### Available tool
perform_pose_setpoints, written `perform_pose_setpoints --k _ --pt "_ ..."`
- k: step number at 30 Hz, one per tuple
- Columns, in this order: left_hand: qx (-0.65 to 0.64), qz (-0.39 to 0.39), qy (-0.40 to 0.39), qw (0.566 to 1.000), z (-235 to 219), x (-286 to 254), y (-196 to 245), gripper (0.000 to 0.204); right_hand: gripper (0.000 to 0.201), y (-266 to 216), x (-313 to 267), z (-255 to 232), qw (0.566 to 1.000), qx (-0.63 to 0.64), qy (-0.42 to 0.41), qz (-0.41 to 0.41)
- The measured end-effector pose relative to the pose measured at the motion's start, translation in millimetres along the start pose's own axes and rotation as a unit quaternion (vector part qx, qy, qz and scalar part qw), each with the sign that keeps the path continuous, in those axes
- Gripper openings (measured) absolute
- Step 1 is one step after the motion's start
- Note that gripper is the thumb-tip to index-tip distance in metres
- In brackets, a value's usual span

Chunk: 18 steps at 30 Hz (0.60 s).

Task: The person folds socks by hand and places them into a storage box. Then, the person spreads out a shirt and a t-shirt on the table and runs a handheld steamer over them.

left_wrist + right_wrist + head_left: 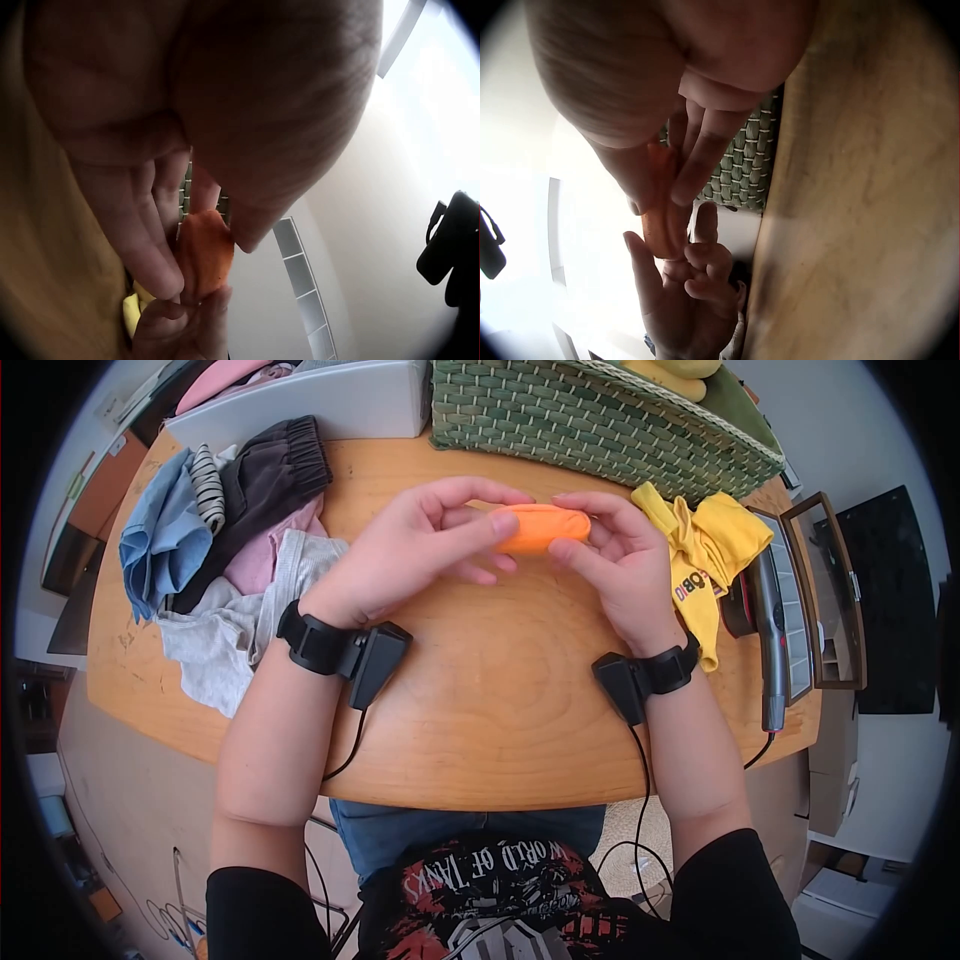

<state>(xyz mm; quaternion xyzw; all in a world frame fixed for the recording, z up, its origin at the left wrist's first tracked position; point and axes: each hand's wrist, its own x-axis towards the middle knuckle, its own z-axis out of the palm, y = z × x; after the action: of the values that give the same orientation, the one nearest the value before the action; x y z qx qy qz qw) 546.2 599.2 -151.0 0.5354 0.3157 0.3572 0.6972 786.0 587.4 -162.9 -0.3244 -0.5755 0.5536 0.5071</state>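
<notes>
A small orange rolled-up cloth bundle [545, 528] is held above the table. My right hand [625, 555] pinches its right end between thumb and fingers. My left hand [420, 535] is at the other end, its thumb overlapping the bundle in the head view. In the right wrist view, a narrow gap shows between the left thumb [639, 251] and the orange cloth [664, 232], and the other left fingers lie loosely bent beside it. From the left wrist, the orange cloth [206, 251] appears between the two hands.
Folded clothes [245, 530] lie on the left of the wooden table [480, 700]. A green woven basket [580, 425] and a white bin [330, 400] stand at the back. To the right are a yellow garment [705, 550], a dark handheld device [770, 640] and a divided box [795, 600].
</notes>
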Motion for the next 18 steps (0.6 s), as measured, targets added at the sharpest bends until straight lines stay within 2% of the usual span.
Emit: perform_pose_setpoints --k 1,3,9,16,18 --pt "0.0 0.0 0.0 1.0 0.3 1.2 -3.8 0.039 0.04 0.2 -0.1 -0.6 1.0 0.0 0.0 0.0" --pt "0.1 0.131 -0.002 0.986 2.0 4.4 -12.3 0.039 0.039 0.8 0.0 -1.2 1.0 0.005 0.011 0.01" --pt "0.032 0.048 0.005 0.998 -0.8 2.9 -8.1 0.041 0.038 2.2 -0.2 -1.7 1.0 -0.011 0.014 -0.004" --pt "0.027 0.038 0.017 0.999 4.4 3.3 -8.8 0.037 0.037 6.8 1.5 -2.5 1.0 -0.009 0.021 -0.014" --pt "0.014 0.006 0.04 0.999 5.7 4.0 -5.6 0.037 0.037 8.3 1.8 -2.1 1.0 -0.014 0.016 -0.02"
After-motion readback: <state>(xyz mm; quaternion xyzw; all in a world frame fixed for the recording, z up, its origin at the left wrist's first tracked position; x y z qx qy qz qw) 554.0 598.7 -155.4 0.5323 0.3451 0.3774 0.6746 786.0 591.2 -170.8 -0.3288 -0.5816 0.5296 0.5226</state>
